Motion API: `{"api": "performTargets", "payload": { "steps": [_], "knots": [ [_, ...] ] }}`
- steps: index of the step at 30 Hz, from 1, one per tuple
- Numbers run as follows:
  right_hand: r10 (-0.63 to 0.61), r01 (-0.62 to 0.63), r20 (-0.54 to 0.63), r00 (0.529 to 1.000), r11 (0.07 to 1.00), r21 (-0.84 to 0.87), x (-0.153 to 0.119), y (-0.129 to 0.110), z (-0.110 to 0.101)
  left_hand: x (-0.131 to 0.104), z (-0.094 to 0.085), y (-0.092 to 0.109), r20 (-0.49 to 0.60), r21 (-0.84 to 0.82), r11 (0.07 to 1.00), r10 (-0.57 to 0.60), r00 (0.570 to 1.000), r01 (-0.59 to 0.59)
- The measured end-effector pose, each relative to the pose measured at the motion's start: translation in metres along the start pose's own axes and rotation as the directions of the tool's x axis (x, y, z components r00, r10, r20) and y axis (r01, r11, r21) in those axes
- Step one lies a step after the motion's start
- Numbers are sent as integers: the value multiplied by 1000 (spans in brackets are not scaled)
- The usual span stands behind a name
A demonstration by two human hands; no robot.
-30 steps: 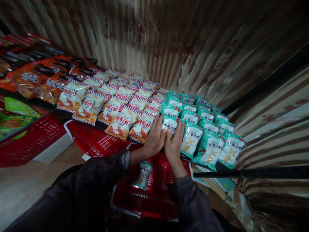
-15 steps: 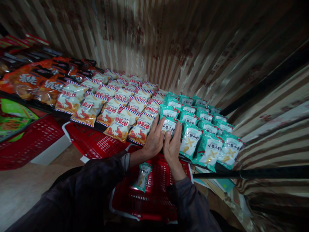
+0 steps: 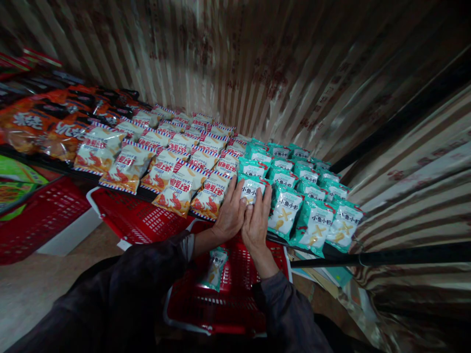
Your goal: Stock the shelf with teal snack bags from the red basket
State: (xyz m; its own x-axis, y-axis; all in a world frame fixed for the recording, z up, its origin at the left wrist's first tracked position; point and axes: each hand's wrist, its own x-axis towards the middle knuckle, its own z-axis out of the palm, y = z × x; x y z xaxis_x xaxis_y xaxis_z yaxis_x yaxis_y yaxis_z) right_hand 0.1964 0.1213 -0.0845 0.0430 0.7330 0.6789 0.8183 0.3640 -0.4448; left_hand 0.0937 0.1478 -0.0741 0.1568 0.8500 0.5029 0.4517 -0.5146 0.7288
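Note:
A teal-and-white snack bag (image 3: 250, 185) stands in the front row of the shelf, held between my two hands. My left hand (image 3: 228, 215) presses along its left side, fingers pointing up. On its lower front and right side lie the fingers of my right hand (image 3: 255, 226), which cover part of the bag. Both thumbs are close together at its bottom. More teal snack bags (image 3: 285, 211) fill rows to the right and behind. White-and-red snack bags (image 3: 209, 193) adjoin on the left. Below my wrists, one teal bag (image 3: 215, 268) lies in a red basket (image 3: 195, 321).
Orange-and-black snack bags (image 3: 66, 132) fill the shelf's left part. Another red basket (image 3: 147, 213) sits under the shelf edge, and a further red basket (image 3: 47, 211) is at far left. A striped curtain (image 3: 235, 59) hangs behind. Dark bars (image 3: 405, 252) run at right.
My right hand's fingers have moved left, from the bag's right side onto its front, and the hands are closer together. The view has shifted slightly.

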Motion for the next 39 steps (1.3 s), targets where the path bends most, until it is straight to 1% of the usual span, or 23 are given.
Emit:
{"api": "performTargets", "payload": {
  "steps": [7,15,21,23,26,29,32,35,39],
  "knots": [
    [3,-3,-10,1000,1000,-5,-3,4,2,-2,1,-1,12,20,1000,-10,1000,10],
    [-9,9,-16,1000,1000,4,-6,9,3,-8,-2,9,29,56,998,7,1000,-9],
    [-21,22,-27,999,1000,17,-8,12,4,-14,4,7,47,101,992,73,996,-77],
    [-25,26,-36,999,999,32,-7,9,2,-14,5,5,39,128,988,85,996,-89],
    [-31,33,-47,998,998,55,-5,5,-5,-13,5,3,28,147,978,147,989,-150],
    [-51,54,-56,997,997,55,1,4,-13,-13,4,1,17,159,967,200,980,-200],
    [-79,81,-41,996,996,33,12,6,-18,-12,3,1,3,167,959,232,973,-229],
    [-95,95,-26,995,995,10,25,9,-20,-12,4,2,5,159,957,245,970,-242],
    [-123,123,7,992,992,-6,42,9,-20,-12,4,1,19,206,937,283,959,-281]
  ]
}}
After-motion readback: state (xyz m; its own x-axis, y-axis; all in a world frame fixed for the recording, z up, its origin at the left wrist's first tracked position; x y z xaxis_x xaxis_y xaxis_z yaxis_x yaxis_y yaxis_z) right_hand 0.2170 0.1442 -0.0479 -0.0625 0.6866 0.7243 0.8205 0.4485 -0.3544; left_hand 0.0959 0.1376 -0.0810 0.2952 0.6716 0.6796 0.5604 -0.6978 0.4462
